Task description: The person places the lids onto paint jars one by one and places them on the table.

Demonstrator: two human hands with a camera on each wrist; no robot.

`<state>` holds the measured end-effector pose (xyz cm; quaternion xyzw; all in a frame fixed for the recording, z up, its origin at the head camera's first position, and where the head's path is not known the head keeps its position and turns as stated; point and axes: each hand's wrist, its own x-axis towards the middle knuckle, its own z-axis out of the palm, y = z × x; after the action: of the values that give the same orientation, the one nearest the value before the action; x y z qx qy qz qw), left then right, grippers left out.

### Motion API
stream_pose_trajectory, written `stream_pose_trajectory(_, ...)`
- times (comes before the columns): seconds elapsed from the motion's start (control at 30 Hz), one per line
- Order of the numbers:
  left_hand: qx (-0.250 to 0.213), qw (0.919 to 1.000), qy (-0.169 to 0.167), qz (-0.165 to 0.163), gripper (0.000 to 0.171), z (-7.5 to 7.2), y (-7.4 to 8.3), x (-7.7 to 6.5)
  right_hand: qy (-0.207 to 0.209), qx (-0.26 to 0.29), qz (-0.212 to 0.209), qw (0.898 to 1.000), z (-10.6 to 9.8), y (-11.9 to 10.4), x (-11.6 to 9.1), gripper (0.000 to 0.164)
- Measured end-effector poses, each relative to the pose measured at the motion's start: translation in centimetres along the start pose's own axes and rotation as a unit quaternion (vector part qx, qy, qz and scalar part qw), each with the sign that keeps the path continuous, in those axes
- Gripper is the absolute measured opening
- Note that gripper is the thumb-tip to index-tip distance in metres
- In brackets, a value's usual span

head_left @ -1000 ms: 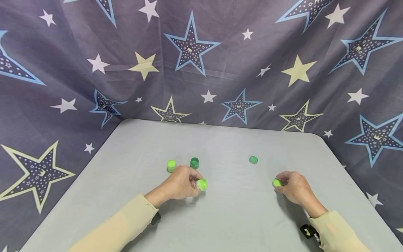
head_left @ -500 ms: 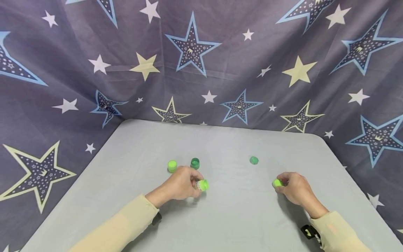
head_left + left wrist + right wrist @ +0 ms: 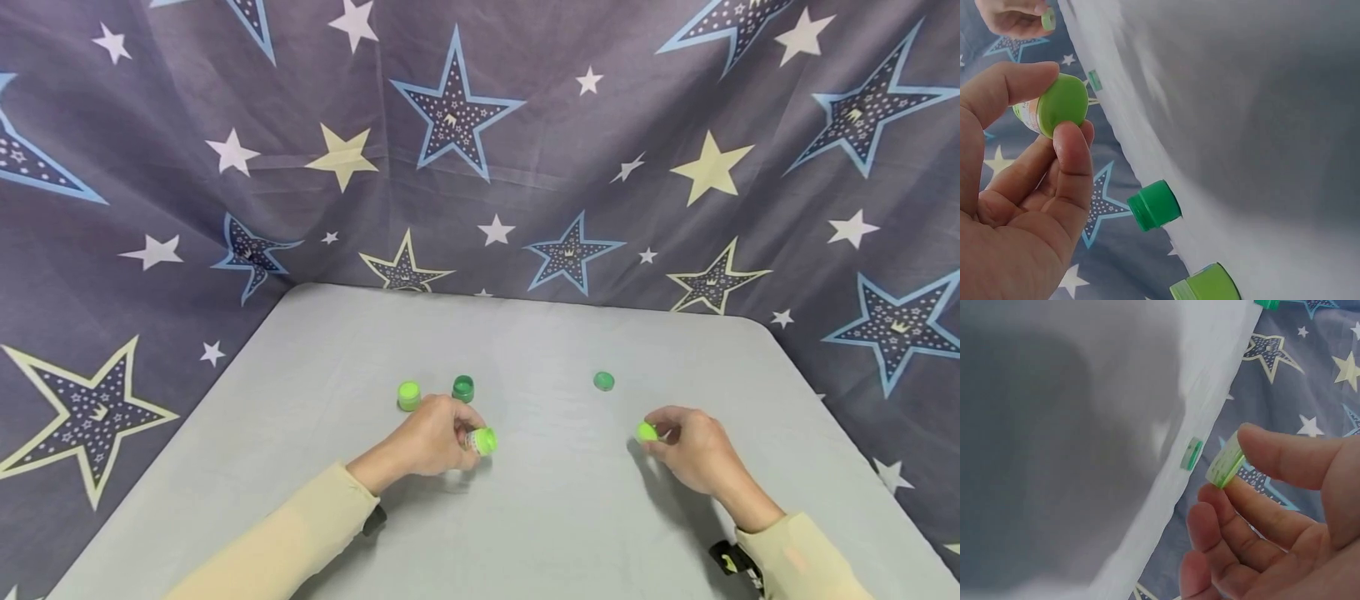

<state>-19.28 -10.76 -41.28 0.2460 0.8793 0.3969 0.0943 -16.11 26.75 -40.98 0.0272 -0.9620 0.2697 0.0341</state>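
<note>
My left hand (image 3: 438, 435) holds a small light green jar (image 3: 482, 440) tilted on its side, pinched between thumb and fingers above the table; a printed label shows at its end in the left wrist view. My right hand (image 3: 693, 450) pinches a light green lid (image 3: 1227, 461) between thumb and forefinger, its other fingers loosely curled below. Behind the left hand, a dark green jar (image 3: 463, 388) stands upright with its hollow top showing. Left of it is a second light green jar (image 3: 408, 395).
A green lid (image 3: 603, 381) lies on the pale grey table (image 3: 555, 517), beyond and to the left of the right hand. Dark cloth with stars (image 3: 525, 192) hangs behind the table and along its sides.
My right hand has moved a little to the left with the light green lid, its shadow now spreading further below it. The left hand and its jar stay in place.
</note>
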Motion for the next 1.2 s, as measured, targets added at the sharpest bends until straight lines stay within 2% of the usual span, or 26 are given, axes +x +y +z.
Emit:
stream_pose_trajectory(0.43, 0.001, 1.0, 0.005, 0.006, 0.032, 0.0, 0.1, -0.1, 0.018, 0.043, -0.034, 0.998, 0.9, -2.9, -0.4, 0.029)
stream_pose_trajectory(0.83, -0.003, 1.0, 0.009, 0.003, 0.032, 0.0, 0.5, 0.0, 0.039, 0.092, -0.079, 0.992, 2.3, -4.7, -0.7, 0.025)
stream_pose_trajectory(1.2, -0.015, 0.9999, 0.001, -0.003, 0.03, 0.2, 1.0, 0.0, 0.028, 0.123, -0.11, 0.986, 3.5, -6.1, -0.9, 0.026)
